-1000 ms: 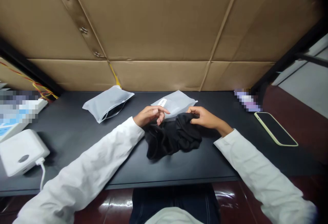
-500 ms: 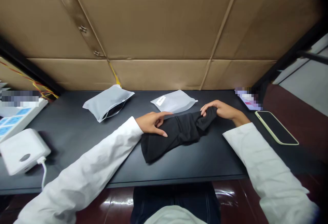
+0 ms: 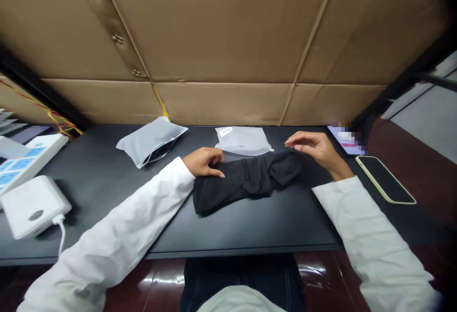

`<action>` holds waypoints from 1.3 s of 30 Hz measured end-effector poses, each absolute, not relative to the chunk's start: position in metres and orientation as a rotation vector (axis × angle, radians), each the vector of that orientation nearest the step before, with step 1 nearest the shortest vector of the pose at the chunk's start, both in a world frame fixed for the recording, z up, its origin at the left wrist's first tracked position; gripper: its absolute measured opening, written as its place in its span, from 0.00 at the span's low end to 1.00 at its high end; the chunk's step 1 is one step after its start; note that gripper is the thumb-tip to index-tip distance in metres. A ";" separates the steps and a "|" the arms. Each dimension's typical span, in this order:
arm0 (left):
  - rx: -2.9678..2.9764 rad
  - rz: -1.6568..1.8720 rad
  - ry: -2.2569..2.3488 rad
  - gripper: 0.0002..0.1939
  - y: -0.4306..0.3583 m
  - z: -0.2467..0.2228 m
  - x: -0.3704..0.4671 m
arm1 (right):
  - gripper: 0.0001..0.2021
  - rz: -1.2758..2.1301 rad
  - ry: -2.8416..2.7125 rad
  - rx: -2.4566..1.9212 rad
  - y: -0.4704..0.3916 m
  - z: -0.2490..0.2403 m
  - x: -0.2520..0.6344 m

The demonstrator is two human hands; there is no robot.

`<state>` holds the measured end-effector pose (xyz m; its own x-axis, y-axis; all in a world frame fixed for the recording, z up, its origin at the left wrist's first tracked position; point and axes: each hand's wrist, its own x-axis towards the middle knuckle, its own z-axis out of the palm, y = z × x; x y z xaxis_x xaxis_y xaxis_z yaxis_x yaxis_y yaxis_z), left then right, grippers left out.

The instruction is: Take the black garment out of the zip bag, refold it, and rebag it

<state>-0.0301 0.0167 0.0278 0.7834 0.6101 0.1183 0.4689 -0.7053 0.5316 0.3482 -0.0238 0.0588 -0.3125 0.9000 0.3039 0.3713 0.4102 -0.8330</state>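
A crumpled black fabric garment lies stretched along the middle of the black table top, just in front of a flat frosted plastic pouch with a white label. The left hand presses with bent fingers on the left part of the garment. The right hand hovers above the right end with loose, open fingers and holds nothing, near a phone in a pale green case.

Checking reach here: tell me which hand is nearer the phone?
Right. The right hand hovers just left of the phone; the left hand rests on the black cloth, farther away.
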 end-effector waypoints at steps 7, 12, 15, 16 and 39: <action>2.435 0.086 0.594 0.25 0.007 0.049 -0.040 | 0.24 1.103 -2.373 -1.202 -0.028 0.057 0.353; 2.477 -0.046 0.516 0.31 -0.010 0.058 -0.039 | 0.16 1.140 -2.386 -1.212 -0.025 0.054 0.352; 2.555 -0.097 0.565 0.27 -0.020 0.063 -0.037 | 0.17 1.179 -2.363 -1.206 -0.023 0.053 0.352; 2.576 -0.100 0.571 0.24 -0.023 0.063 -0.037 | 0.18 1.175 -2.350 -1.217 -0.023 0.053 0.353; 1.737 0.517 1.084 0.16 0.015 0.047 -0.061 | 0.18 1.352 -1.903 -1.441 -0.016 0.034 0.348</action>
